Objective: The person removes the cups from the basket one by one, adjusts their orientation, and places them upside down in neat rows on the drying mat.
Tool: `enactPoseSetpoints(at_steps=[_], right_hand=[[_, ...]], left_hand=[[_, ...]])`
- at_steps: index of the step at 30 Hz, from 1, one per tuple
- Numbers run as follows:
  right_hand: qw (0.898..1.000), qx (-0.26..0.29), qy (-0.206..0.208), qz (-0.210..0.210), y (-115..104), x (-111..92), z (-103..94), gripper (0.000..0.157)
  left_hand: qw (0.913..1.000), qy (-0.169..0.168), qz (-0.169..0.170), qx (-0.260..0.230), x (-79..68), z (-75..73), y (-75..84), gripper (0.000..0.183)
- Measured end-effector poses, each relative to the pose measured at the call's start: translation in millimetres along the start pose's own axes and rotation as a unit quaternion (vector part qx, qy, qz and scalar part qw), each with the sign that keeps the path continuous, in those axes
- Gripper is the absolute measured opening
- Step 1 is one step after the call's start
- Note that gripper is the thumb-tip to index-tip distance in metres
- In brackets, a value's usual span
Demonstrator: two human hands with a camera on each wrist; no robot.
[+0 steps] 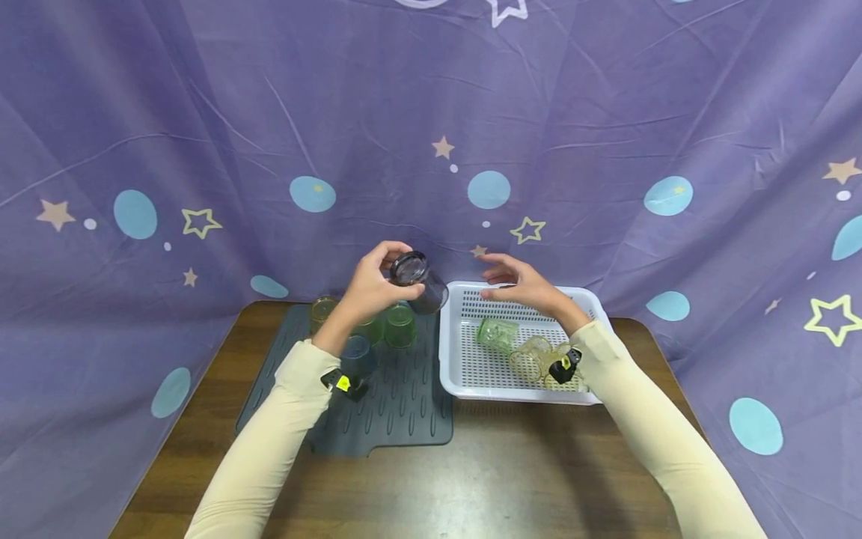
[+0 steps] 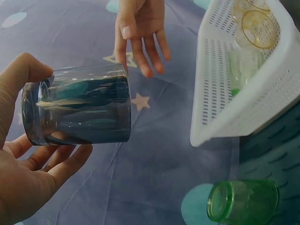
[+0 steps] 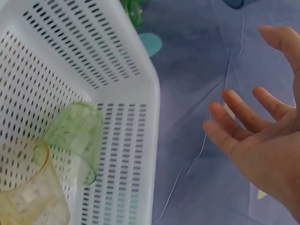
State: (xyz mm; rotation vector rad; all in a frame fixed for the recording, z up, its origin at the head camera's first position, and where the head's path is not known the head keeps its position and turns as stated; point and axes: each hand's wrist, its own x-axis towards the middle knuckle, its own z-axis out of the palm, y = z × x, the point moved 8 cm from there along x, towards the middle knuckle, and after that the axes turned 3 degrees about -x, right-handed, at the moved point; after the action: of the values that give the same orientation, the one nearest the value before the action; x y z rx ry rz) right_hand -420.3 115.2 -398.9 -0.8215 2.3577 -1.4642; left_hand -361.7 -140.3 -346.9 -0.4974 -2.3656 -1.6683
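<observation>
The left hand (image 1: 373, 287) is gripping a smoky-grey transparent cylindrical tumbler (image 1: 431, 293) above the right edge of the dark ribbed mat (image 1: 404, 408). The right hand (image 1: 524, 287), fingers parted, is hovering near the far edge of the white perforated plastic basket (image 1: 512, 394); free space is separating it from the tumbler.

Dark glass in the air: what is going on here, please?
A person's left grip holds a dark glass in the air. The right grip is empty, near a white basket. In the basket lie a green glass and yellowish glasses; on the grey mat beside it are more coloured glasses.
</observation>
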Motion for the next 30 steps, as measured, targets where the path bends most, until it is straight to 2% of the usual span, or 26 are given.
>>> enactPoseSetpoints(at_steps=[7, 16, 22, 30], right_hand=[[0.999, -0.039, 0.010, 0.031, 22, 0, -10.0, 0.078], [0.995, -0.042, 0.009, 0.093, 56, -3, -15.9, 0.078], [0.993, -0.054, 0.005, 0.107, 72, -5, -13.3, 0.078], [0.988, -0.059, -0.018, 0.140, 84, -7, -8.1, 0.076]], left_hand=[[0.9994, -0.006, -0.011, 0.033, -8.1, -6.9, -13.1, 0.061], [0.9958, -0.019, -0.027, 0.085, -19.8, -10.0, -35.2, 0.061], [0.9936, -0.045, -0.028, 0.100, -26.1, -2.9, -52.3, 0.063], [0.9871, -0.080, -0.033, 0.134, -30.6, 10.1, -66.7, 0.065]])
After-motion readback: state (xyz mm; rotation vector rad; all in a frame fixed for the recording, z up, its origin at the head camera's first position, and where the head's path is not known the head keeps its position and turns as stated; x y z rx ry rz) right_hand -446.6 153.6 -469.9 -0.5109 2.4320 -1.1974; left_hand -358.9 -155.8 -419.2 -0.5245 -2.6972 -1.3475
